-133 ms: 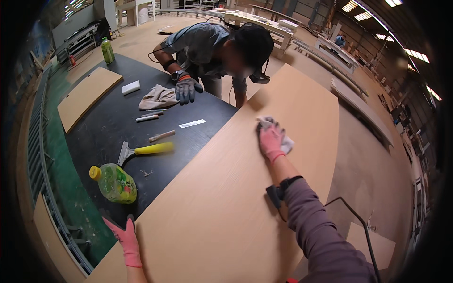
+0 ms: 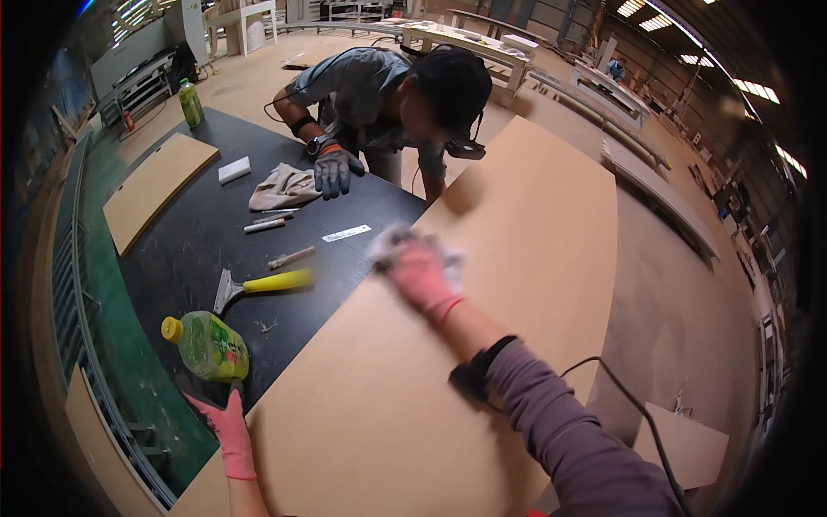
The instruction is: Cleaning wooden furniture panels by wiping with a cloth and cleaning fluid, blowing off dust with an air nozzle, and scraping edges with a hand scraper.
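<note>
A large pale wood-grain board [image 2: 379, 379] runs diagonally below my hands. My right hand [image 2: 422, 274], in a pink glove, presses a whitish cloth [image 2: 453, 258] onto the board near its left long edge; both are blurred by motion. My left hand [image 2: 229, 435], gloved in pink with dark fingertips, lies at the board's near left edge, thumb and fingers apart. Just beyond its fingertips a green-labelled plastic bottle [image 2: 211, 346] with a yellow cap stands on the dark tabletop [image 2: 284, 323]. A scraper [image 2: 274, 281] with a yellow handle lies past the bottle.
Across the board a person leans in, one grey-gloved hand [image 2: 337, 171] on the dark table beside a beige rag [image 2: 280, 188]. Markers [image 2: 264, 225], a white label strip [image 2: 346, 233], a white block [image 2: 234, 170], a curved panel [image 2: 159, 189] and a second bottle [image 2: 190, 103] lie or stand there.
My right hand has swept the cloth leftward and nearer across the board, toward its left edge. My left hand stays in nearly the same place.
</note>
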### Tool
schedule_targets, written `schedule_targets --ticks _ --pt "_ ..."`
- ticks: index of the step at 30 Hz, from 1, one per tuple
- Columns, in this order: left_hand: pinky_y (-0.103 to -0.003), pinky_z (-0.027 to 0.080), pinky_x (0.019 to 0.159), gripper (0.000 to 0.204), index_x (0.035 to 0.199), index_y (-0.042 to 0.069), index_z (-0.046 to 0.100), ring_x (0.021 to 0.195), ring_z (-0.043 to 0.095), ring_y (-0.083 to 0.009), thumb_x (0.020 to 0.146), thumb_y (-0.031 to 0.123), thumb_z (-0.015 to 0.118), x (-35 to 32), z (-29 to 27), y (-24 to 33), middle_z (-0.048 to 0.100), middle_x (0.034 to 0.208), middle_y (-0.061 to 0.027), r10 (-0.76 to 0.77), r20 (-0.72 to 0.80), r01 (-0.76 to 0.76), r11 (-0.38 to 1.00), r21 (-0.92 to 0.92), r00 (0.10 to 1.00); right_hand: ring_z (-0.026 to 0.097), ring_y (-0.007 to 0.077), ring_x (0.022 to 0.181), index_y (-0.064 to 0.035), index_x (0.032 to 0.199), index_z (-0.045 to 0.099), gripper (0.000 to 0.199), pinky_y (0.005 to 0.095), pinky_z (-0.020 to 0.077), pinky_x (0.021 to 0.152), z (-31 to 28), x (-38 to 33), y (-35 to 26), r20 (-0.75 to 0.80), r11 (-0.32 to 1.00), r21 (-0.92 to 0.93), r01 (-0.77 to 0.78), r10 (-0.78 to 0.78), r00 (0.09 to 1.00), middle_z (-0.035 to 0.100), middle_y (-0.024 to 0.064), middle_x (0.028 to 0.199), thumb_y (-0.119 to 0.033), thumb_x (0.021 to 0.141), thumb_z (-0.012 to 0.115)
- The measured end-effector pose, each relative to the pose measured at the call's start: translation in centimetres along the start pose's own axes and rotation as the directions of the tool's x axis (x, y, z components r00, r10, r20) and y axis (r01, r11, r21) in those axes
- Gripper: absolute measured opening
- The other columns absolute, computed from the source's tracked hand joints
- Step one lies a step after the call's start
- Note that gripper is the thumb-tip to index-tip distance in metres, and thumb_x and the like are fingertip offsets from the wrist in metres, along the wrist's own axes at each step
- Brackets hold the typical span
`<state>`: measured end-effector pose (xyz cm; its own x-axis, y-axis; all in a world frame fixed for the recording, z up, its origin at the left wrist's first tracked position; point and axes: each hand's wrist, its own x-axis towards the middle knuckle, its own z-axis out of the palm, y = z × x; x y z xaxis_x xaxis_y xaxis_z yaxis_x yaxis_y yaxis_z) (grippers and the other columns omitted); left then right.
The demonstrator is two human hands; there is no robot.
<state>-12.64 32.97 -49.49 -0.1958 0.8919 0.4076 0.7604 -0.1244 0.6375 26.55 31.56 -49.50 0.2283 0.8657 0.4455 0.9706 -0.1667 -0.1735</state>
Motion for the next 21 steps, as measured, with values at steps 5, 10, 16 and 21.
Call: schedule_targets --ticks 5,10,16,21 --pt "-0.036 0.024 0.103 0.089 0.134 -0.002 0.017 0.122 0.033 -0.0278 0.064 0.007 0.070 3.1 1.8 0.1 0.029 0.134 -0.0182 0.012 -0.007 -0.013 0.970 -0.242 1.000 0.040 0.0303 0.113 -0.0001 0.106 0.052 0.041 0.0453 0.0249 0.100 1.0 -7.3 -16.4 0.128 0.738 0.539 0.406 -0.548 0.826 0.047 0.0167 0.116 -0.027 0.075 0.055" --pt "-0.034 0.029 0.100 0.083 0.132 -0.001 0.023 0.117 0.039 -0.0258 0.063 0.003 0.068 3.9 1.8 1.2 0.037 0.128 -0.0169 0.000 0.056 0.018 0.950 -0.313 0.998 0.034 0.0286 0.122 -0.0030 0.120 0.046 0.043 0.0381 0.0206 0.105 -0.3 -8.9 -17.7 0.347 0.571 0.821 0.025 -0.533 0.772 0.043 0.0154 0.126 -0.027 0.085 0.047" --pt "-0.032 0.032 0.097 0.069 0.126 -0.001 0.035 0.111 0.045 -0.0230 0.065 0.002 0.066 3.1 2.8 2.3 0.046 0.120 -0.0138 -0.127 0.160 0.194 0.819 -0.540 0.979 0.045 0.0121 0.104 -0.0097 0.126 0.037 0.039 0.0247 0.0339 0.094 3.6 -7.0 -12.9 0.346 -0.761 0.390 -0.518 -0.400 0.849 0.044 0.0029 0.118 -0.032 0.095 0.032" --pt "-0.033 0.034 0.095 0.062 0.122 -0.003 0.040 0.108 0.049 -0.0247 0.066 0.004 0.066 2.6 2.8 3.3 0.050 0.116 -0.0156 -0.001 0.129 0.047 0.934 -0.353 0.992 0.042 0.0118 0.111 -0.0107 0.132 0.031 0.044 0.0245 0.0307 0.098 1.1 -4.7 -13.0 0.321 -0.865 0.140 -0.481 -0.420 0.849 0.042 0.0008 0.123 -0.034 0.095 0.033"
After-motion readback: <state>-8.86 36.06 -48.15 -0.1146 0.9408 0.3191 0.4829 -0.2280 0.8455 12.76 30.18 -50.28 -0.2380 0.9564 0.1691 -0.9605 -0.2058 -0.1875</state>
